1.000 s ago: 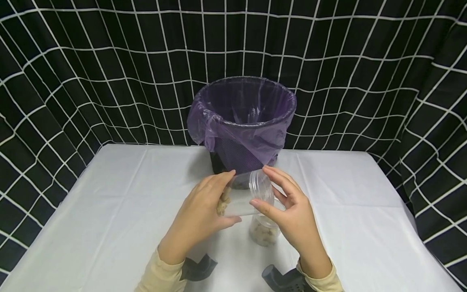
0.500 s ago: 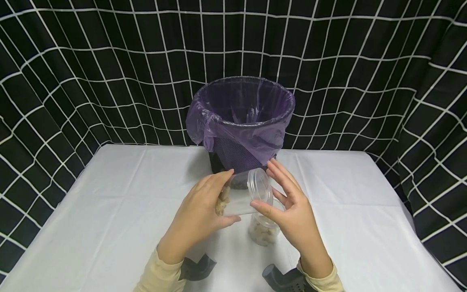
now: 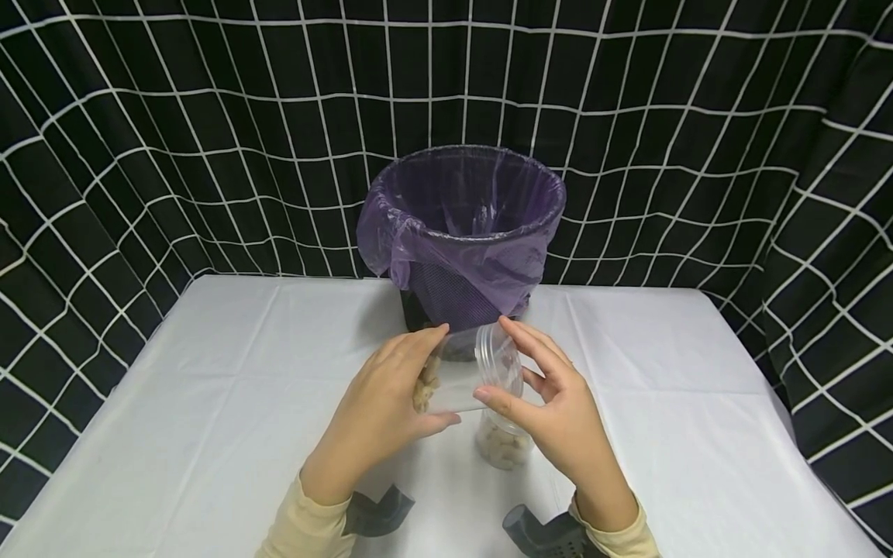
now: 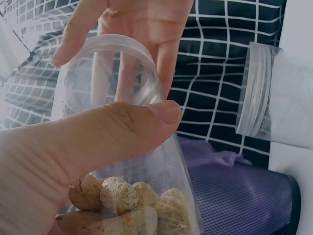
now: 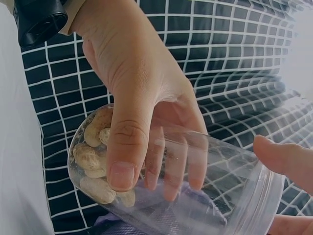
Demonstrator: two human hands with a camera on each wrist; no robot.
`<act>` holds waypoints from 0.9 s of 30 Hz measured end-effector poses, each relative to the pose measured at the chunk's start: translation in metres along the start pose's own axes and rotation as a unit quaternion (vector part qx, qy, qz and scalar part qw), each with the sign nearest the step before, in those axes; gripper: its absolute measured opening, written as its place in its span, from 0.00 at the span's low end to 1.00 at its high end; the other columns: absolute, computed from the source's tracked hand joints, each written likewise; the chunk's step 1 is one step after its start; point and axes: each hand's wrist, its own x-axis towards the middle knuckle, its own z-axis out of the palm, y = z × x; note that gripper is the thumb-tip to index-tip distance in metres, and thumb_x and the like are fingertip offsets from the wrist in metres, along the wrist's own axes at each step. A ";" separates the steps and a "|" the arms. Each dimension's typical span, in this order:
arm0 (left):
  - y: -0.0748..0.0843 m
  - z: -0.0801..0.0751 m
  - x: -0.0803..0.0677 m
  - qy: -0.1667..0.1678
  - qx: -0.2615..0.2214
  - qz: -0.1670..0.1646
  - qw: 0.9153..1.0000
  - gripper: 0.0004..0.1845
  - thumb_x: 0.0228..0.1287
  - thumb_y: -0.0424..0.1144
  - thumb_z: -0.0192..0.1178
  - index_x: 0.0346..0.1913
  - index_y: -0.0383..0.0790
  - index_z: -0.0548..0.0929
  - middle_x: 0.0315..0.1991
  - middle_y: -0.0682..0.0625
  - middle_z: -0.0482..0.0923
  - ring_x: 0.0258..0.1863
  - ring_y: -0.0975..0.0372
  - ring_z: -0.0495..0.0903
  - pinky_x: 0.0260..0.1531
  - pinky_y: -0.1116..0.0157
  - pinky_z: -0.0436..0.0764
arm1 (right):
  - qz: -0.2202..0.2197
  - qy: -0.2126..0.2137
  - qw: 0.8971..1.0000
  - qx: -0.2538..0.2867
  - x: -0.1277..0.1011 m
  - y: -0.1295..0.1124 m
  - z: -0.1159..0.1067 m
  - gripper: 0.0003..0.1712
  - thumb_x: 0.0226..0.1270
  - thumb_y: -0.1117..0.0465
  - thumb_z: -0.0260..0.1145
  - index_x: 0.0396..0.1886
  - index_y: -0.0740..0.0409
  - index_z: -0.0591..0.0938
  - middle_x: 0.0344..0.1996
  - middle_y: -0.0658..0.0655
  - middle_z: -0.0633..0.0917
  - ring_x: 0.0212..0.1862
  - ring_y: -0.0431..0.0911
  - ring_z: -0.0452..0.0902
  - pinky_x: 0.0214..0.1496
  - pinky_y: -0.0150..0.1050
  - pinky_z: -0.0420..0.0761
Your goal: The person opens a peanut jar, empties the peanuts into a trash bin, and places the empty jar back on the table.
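Observation:
A clear plastic jar (image 3: pixel 456 380) is held on its side above the table, its screw lid (image 3: pixel 491 356) toward the right. Peanuts (image 5: pixel 93 166) lie heaped at its bottom end. My left hand (image 3: pixel 387 395) grips the jar round that bottom end, with the thumb (image 4: pixel 122 125) across its side. The right hand (image 3: pixel 554 395) holds the clear lid between thumb and fingers. Below it a second clear jar (image 3: pixel 504 446) stands upright on the table, with pale pieces inside. The right hand hides part of its top.
Behind the hands stands a mesh bin (image 3: pixel 418 306) lined with a purple bag (image 3: pixel 488 271). A white cloth covers the table (image 3: pixel 279 372). Black curtains with a white grid (image 3: pixel 279 116) hang around the back and sides.
My right fingers lifted away from the lid half a second ago and have come back onto it. The left hand and the jar have hardly moved.

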 end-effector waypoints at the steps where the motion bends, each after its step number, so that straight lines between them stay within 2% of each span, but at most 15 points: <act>1: 0.000 0.000 0.000 0.000 -0.001 -0.001 1.000 0.52 0.34 0.46 0.84 0.68 0.36 0.72 0.53 0.48 0.81 0.59 0.52 0.78 0.63 0.57 0.78 | -0.004 0.001 1.000 -0.001 0.000 0.000 0.000 0.41 0.56 0.67 0.75 0.70 0.47 0.73 0.70 0.47 0.71 0.70 0.40 0.65 0.64 0.24 0.73; 7: 0.001 -0.002 0.000 -0.002 0.000 -0.009 1.000 0.52 0.34 0.46 0.84 0.68 0.36 0.72 0.56 0.46 0.80 0.59 0.52 0.78 0.63 0.57 0.78 | -0.033 0.020 0.999 0.022 0.001 0.003 0.003 0.46 0.53 0.73 0.75 0.73 0.55 0.69 0.74 0.48 0.64 0.75 0.39 0.59 0.70 0.26 0.69; 13: 0.001 -0.003 0.000 -0.002 0.002 -0.007 1.000 0.52 0.34 0.46 0.84 0.67 0.36 0.72 0.54 0.47 0.80 0.59 0.52 0.78 0.63 0.57 0.78 | 0.016 0.012 1.000 0.013 0.001 0.000 0.001 0.42 0.57 0.68 0.74 0.71 0.47 0.71 0.69 0.48 0.71 0.68 0.40 0.67 0.66 0.27 0.72; 16: 0.001 -0.004 0.000 -0.001 0.001 -0.005 1.000 0.52 0.34 0.46 0.84 0.67 0.36 0.72 0.54 0.47 0.80 0.59 0.52 0.78 0.63 0.57 0.78 | 0.019 0.000 1.000 0.013 0.001 -0.001 0.001 0.40 0.59 0.67 0.73 0.71 0.48 0.72 0.69 0.49 0.72 0.68 0.42 0.67 0.67 0.34 0.73; 20: 0.000 -0.004 0.000 0.001 0.000 -0.004 1.000 0.52 0.34 0.46 0.84 0.67 0.36 0.72 0.54 0.47 0.80 0.59 0.52 0.78 0.63 0.58 0.78 | 0.000 -0.002 1.000 0.015 0.001 0.000 0.002 0.39 0.59 0.69 0.73 0.71 0.51 0.72 0.71 0.48 0.69 0.72 0.43 0.63 0.71 0.44 0.72; 22: 0.000 -0.004 0.000 0.002 0.001 -0.003 1.000 0.52 0.34 0.46 0.84 0.67 0.36 0.72 0.55 0.46 0.80 0.59 0.52 0.78 0.63 0.58 0.78 | -0.012 0.004 1.000 0.018 0.001 0.001 0.003 0.41 0.58 0.70 0.73 0.71 0.53 0.71 0.73 0.48 0.66 0.74 0.42 0.60 0.73 0.43 0.71; 25: 0.000 -0.004 0.000 0.004 0.003 -0.003 1.000 0.52 0.33 0.46 0.85 0.67 0.36 0.72 0.56 0.46 0.80 0.59 0.51 0.78 0.63 0.58 0.78 | -0.021 0.015 0.999 0.022 0.002 0.002 0.003 0.43 0.56 0.72 0.73 0.72 0.56 0.69 0.73 0.48 0.64 0.74 0.42 0.59 0.72 0.32 0.71; 27: -0.001 -0.004 0.000 0.004 0.003 -0.004 1.000 0.52 0.33 0.46 0.85 0.67 0.36 0.72 0.57 0.46 0.80 0.59 0.51 0.78 0.63 0.58 0.78 | -0.015 0.018 0.999 0.023 0.002 0.002 0.003 0.43 0.56 0.72 0.73 0.72 0.54 0.69 0.72 0.47 0.66 0.73 0.42 0.62 0.68 0.25 0.71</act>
